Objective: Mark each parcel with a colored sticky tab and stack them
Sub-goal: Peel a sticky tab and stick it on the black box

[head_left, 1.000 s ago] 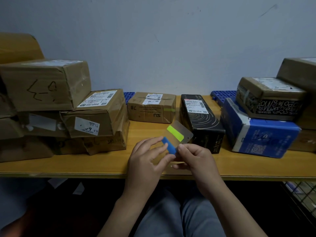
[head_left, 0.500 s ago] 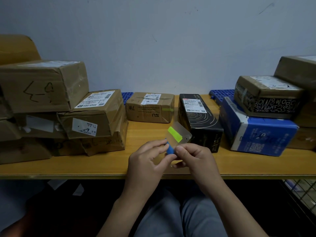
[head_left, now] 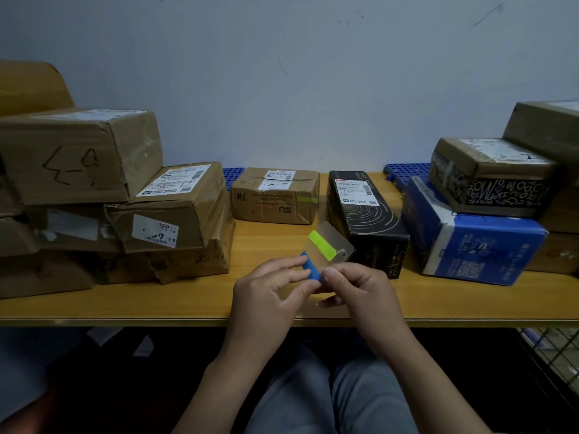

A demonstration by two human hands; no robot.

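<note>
As we sit at the wooden table [head_left: 94, 305], our two hands meet just in front of the black box [head_left: 366, 220]. Our right hand [head_left: 363, 292] pinches the near edge of the clear backing sheet [head_left: 332, 231] between thumb and forefinger, tilting it up towards the box. Our left hand [head_left: 269, 292] has thumb and forefinger closed on the blue tab [head_left: 310, 270] at the sheet's lower left end. A green tab [head_left: 321, 247] lies stuck on the sheet, between the blue one and the box.

We judge the step to be peeling off the blue tab; we cannot tell how much of it is free. The next move calls for a slow pull along the tab with the sheet braced, then a carry to a parcel that has no marker.

Left of the black box and a little behind sits a small brown parcel [head_left: 275, 195], which already wears a green strip [head_left: 305, 199] on the side nearest the box. Farther left rises a stack of brown cartons [head_left: 141, 208]; right of the box a blue-and-white parcel [head_left: 470, 245] carries a patterned parcel [head_left: 492, 180]. The black box itself shows no tab that we can see, so it seems the likely target.
</note>
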